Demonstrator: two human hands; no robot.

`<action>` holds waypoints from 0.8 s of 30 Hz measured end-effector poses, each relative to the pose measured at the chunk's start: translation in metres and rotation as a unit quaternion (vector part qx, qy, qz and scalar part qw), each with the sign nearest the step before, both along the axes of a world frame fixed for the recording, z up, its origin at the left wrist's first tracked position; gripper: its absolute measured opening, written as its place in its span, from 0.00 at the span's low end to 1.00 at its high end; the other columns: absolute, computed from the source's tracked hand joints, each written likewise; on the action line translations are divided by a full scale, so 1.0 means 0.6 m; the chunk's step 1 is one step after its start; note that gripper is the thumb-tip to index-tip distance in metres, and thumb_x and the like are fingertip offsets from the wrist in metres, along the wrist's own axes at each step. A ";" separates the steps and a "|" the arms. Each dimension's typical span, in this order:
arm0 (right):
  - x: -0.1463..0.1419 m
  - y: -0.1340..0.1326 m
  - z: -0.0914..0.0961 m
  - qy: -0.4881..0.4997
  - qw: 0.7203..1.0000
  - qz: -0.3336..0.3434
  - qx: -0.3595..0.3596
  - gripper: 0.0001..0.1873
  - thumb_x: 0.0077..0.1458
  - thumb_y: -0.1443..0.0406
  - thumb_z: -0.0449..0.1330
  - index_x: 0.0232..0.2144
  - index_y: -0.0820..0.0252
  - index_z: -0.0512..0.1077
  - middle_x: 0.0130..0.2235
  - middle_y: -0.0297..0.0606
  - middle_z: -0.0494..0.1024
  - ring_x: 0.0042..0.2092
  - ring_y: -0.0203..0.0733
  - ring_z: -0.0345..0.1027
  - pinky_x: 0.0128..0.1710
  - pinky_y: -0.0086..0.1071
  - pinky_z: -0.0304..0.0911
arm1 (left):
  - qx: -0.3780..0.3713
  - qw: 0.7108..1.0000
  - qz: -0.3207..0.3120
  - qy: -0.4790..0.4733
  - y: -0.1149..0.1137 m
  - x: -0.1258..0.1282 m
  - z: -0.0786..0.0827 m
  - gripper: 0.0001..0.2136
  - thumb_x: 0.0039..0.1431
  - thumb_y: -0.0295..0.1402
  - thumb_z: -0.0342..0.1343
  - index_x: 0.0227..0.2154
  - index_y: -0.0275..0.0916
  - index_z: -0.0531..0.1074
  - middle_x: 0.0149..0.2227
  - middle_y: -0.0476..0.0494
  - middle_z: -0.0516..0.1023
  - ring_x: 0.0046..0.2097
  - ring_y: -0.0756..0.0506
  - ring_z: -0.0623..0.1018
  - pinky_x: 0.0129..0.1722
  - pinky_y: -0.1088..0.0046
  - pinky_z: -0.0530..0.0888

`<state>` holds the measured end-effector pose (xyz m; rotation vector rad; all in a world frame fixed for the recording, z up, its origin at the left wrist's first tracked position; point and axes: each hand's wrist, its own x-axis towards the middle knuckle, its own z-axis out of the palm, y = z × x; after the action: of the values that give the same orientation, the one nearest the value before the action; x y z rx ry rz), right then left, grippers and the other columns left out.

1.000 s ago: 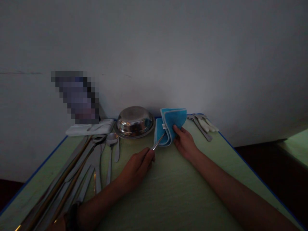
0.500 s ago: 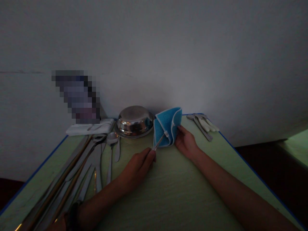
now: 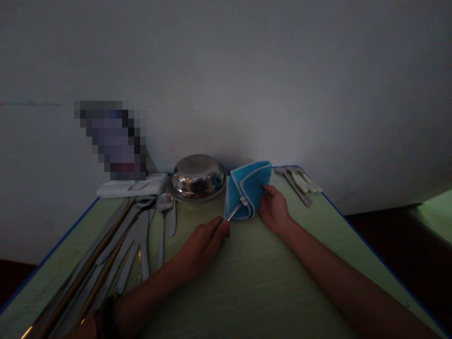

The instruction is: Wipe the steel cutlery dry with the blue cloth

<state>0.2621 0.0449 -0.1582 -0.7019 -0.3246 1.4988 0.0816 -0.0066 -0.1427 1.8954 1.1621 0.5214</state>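
My left hand (image 3: 205, 242) is closed on the handle of a thin metal utensil (image 3: 233, 213), whose far end is tucked inside a folded blue cloth (image 3: 247, 188). My right hand (image 3: 274, 208) grips that cloth from the right, fingers wrapped round its fold. Which kind of utensil it is stays hidden by the cloth. Both hands rest low over the green table (image 3: 254, 278), just in front of an upturned steel bowl (image 3: 197, 178).
Several long metal utensils (image 3: 116, 245) lie fanned out at the left. A spoon (image 3: 163, 207) lies by the bowl. A white folded cloth (image 3: 132, 187) sits at the back left. More cutlery with pale handles (image 3: 298, 181) lies at the back right, near the wall.
The blue cloth has shifted in my right hand, its folds turning round the utensil's end. My left hand has barely moved.
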 end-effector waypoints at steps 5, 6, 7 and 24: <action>-0.001 -0.003 -0.004 -0.074 0.997 -0.008 0.019 0.07 0.48 0.68 0.50 0.26 0.58 0.68 0.25 0.32 0.76 0.34 0.39 0.70 0.38 0.34 0.66 | -0.033 0.999 0.021 -0.028 -0.001 0.001 0.000 0.15 0.61 0.41 0.37 0.25 0.39 0.62 0.20 0.54 0.61 0.23 0.51 0.64 0.24 0.77 0.62; 0.000 -0.004 -0.006 -0.086 0.996 -0.008 0.015 0.06 0.47 0.67 0.51 0.25 0.58 0.68 0.24 0.32 0.75 0.34 0.40 0.70 0.37 0.34 0.65 | -0.037 0.999 0.023 -0.033 -0.001 0.001 0.000 0.15 0.61 0.41 0.37 0.26 0.39 0.62 0.20 0.54 0.62 0.23 0.51 0.65 0.24 0.77 0.62; 0.001 -0.006 -0.008 -0.096 0.995 -0.008 0.013 0.05 0.46 0.66 0.53 0.23 0.59 0.69 0.23 0.32 0.75 0.33 0.40 0.70 0.36 0.34 0.65 | -0.038 0.998 0.024 -0.036 -0.001 0.000 0.001 0.15 0.61 0.41 0.37 0.26 0.39 0.62 0.20 0.54 0.62 0.23 0.51 0.65 0.24 0.77 0.62; 0.007 -0.016 -0.007 -0.149 0.989 -0.006 0.016 0.08 0.44 0.56 0.56 0.23 0.53 0.70 0.23 0.31 0.76 0.31 0.42 0.71 0.32 0.37 0.68 | -0.017 1.000 0.011 -0.006 0.000 0.001 0.001 0.14 0.61 0.39 0.37 0.26 0.39 0.63 0.20 0.54 0.63 0.23 0.50 0.65 0.24 0.76 0.62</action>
<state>0.2664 0.0356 -0.1621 -0.9027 -0.5696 1.3729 0.0819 -0.0068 -0.1424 1.8505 1.1777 0.5206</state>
